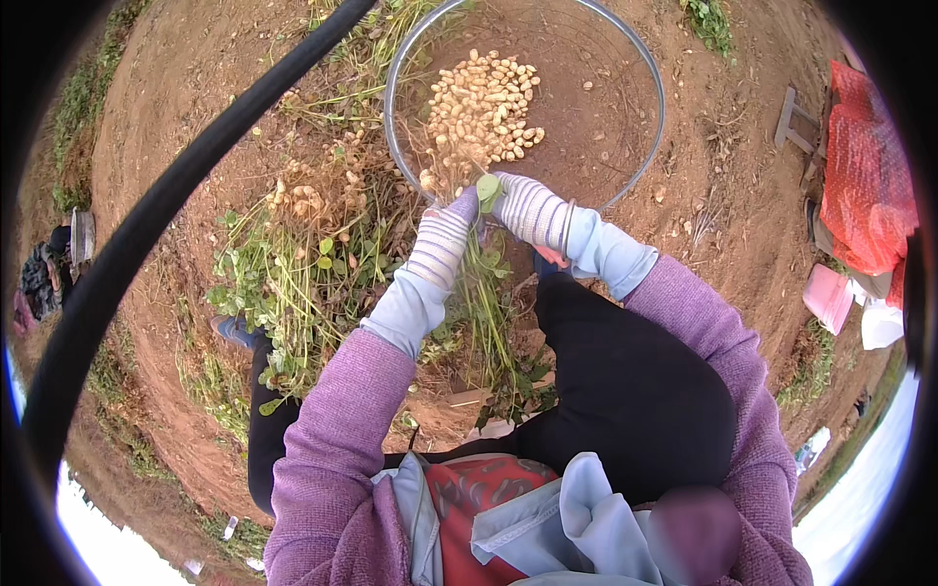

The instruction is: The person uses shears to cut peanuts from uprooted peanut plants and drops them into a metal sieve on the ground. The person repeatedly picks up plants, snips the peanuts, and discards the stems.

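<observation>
My left hand (pixel 447 231), in a white and purple striped knit glove, grips a bunch of pulled peanut plants (pixel 487 315) just below the roots. The green stems hang down between my legs. Against the same bunch, from the other side, closes my gloved right hand (pixel 529 209); its fingertips are partly hidden by a leaf. Roots with pods (pixel 440 176) stick out beyond both hands, over the near rim of a large round grey hoop (pixel 659 110). Inside that rim lies a pile of loose peanuts (pixel 484 102). Whether the hoop has a clear or mesh bottom, I cannot tell.
A heap of peanut plants (pixel 293 271) with pods lies left of my hands. More plants (pixel 388 36) lie beyond it. At the right are a red plastic sheet (pixel 865 176), a pink container (pixel 828 297) and a wooden frame (pixel 795 121). A black strap (pixel 183 168) crosses the left view.
</observation>
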Action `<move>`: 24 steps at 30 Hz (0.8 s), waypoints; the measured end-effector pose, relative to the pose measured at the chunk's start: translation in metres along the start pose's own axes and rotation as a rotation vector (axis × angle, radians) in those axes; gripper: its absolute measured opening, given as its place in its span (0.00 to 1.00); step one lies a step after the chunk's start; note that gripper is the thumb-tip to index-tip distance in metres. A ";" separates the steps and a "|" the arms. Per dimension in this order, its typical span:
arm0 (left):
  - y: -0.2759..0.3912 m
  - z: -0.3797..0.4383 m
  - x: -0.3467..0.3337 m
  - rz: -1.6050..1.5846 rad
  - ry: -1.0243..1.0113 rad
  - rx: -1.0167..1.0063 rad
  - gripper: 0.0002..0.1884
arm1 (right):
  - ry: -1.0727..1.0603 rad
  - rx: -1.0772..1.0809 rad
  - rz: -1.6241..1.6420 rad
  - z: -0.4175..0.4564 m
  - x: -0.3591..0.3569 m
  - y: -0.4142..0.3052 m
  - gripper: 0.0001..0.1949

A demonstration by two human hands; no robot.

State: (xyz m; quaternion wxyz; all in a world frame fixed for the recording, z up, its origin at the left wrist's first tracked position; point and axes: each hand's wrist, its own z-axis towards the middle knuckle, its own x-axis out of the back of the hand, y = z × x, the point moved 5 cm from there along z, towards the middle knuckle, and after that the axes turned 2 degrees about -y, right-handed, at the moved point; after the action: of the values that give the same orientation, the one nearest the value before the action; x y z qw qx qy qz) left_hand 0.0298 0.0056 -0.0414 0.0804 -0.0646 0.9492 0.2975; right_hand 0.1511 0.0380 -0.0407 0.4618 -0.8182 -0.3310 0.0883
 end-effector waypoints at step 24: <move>-0.002 -0.002 -0.002 0.016 -0.029 -0.077 0.14 | -0.036 -0.115 0.040 -0.011 0.004 -0.008 0.16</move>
State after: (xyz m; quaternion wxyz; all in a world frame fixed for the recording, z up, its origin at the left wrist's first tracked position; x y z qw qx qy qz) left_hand 0.0316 0.0026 -0.0407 0.0890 -0.0555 0.9362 0.3355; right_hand 0.1555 0.0355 -0.0275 0.4060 -0.8482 -0.3272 0.0931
